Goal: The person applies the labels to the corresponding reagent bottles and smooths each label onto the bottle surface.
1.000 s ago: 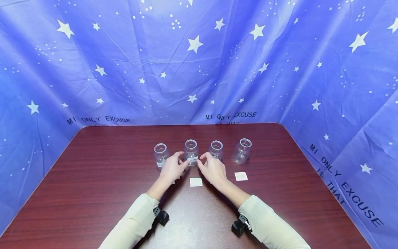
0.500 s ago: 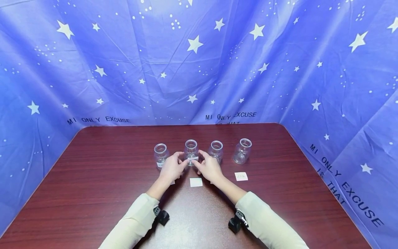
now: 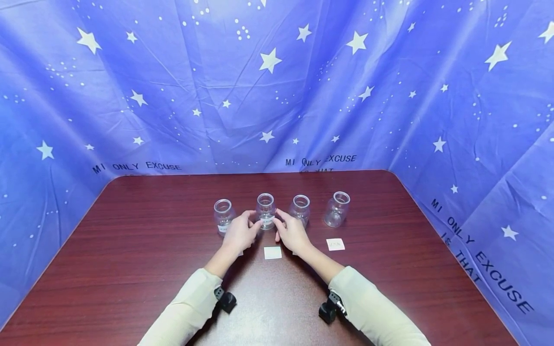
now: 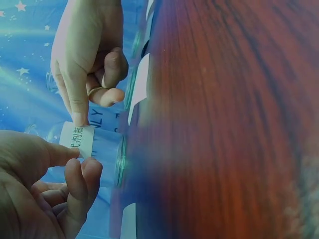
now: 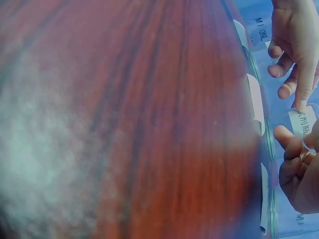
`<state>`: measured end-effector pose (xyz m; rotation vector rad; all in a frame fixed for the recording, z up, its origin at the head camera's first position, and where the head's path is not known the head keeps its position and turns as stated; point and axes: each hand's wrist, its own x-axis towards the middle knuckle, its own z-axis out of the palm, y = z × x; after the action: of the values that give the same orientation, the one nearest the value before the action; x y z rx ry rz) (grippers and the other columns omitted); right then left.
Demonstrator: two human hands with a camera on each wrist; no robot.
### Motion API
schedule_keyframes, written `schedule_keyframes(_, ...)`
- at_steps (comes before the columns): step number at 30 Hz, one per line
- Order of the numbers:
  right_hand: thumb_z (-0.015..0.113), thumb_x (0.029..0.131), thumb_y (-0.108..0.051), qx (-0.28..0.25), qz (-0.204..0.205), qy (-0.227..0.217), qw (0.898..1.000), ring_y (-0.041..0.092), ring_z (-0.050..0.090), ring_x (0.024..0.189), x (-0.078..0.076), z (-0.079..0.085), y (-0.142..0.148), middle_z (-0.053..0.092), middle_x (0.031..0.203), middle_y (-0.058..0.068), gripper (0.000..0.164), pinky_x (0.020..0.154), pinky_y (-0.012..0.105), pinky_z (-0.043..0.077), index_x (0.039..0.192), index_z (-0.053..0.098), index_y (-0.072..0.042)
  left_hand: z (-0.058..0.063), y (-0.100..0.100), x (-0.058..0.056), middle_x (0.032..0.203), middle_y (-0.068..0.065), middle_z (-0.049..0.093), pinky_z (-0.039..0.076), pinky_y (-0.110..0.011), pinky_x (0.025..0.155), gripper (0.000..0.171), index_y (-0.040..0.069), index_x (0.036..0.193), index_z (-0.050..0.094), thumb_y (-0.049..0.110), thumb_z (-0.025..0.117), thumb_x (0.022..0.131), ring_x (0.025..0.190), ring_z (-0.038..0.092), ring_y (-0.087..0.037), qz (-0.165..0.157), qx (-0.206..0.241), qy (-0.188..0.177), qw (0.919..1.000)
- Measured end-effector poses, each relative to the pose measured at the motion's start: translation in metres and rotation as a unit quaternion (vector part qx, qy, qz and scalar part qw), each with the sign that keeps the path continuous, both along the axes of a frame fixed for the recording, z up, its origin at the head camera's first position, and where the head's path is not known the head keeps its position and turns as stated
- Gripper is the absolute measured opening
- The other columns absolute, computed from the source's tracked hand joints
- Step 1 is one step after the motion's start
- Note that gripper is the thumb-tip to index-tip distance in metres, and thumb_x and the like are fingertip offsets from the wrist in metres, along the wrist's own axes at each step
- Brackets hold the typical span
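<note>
Currently, a clear glass jar (image 3: 266, 207), second from the left in a row of four near the centre of the head view, is held upright between two bare hands. By the left hand (image 3: 240, 234), just left and below, it is gripped at its left side, with the thumb laid on the front. By the right hand (image 3: 294, 235), the opposite side is gripped in like manner. In the left wrist view, a white label (image 4: 85, 142) on the jar's front is pressed at both ends by the thumbs; Chinese characters are printed on it, partly covered.

At the row's left end, the leftmost jar (image 3: 222, 211), also labelled, is partly hidden by the left hand. Behind the right hand, the third jar (image 3: 301, 206) is partly covered too, while the rightmost jar (image 3: 336, 211) is seen whole. Below the hands, a blank-looking paper slip (image 3: 272, 253) is laid on the dark red wooden table (image 3: 143, 245); a second slip (image 3: 335, 244), faintly marked, is placed below the rightmost jar. The upper frame is filled by a blue curtain (image 3: 182, 101) printed with white stars.
</note>
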<state>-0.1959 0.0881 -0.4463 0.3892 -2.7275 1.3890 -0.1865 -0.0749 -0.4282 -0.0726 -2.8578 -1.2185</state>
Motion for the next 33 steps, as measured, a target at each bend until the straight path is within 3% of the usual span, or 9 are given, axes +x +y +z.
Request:
schedule_keyframes(7,0.050,0.096,-0.017,-0.006,-0.001,0.005,1.000,0.005,0.039,0.038,-0.0002,0.0000,0.0003,0.061,0.051,0.008,0.039,0.041,0.020,0.029,0.131,0.049,0.002,0.0016,-0.0014,0.0008,0.068,-0.001,0.062,0.043,-0.024,0.042,0.045,0.005,0.128,0.051,0.029,0.060,0.090,0.038,0.051,-0.007,-0.002,0.014,-0.015,0.9998)
schedule_keyframes(14,0.057,0.093,-0.027,-0.004,-0.008,-0.017,1.000,0.006,0.050,0.044,-0.0005,0.0002,-0.0002,0.062,0.057,0.006,0.052,0.044,0.020,0.036,0.137,0.042,-0.004,0.0024,-0.0048,0.0017,0.077,-0.008,0.068,0.045,-0.026,0.040,0.060,0.004,0.142,0.035,0.028,0.059,0.092,0.039,0.052,-0.009,-0.020,0.051,-0.039,0.9977)
schedule_keyframes(21,0.057,0.093,-0.030,0.003,-0.007,-0.003,1.000,0.005,0.047,0.045,-0.0004,0.0013,0.0002,0.063,0.057,0.008,0.052,0.049,0.020,0.037,0.136,0.045,-0.003,0.0015,-0.0035,0.0006,0.075,-0.010,0.064,0.044,-0.026,0.038,0.052,0.005,0.136,0.044,0.030,0.058,0.092,0.039,0.052,-0.010,-0.023,0.055,-0.027,0.9979)
schedule_keyframes(33,0.046,0.099,-0.025,-0.011,0.004,-0.010,1.000,0.006,0.038,0.039,0.0014,0.0023,0.0021,0.063,0.056,0.009,0.044,0.041,0.019,0.029,0.138,0.043,-0.005,0.0005,-0.0034,0.0006,0.077,-0.010,0.064,0.045,-0.026,0.038,0.053,0.005,0.136,0.043,0.029,0.059,0.092,0.043,0.055,-0.013,-0.021,0.066,-0.030,0.9971)
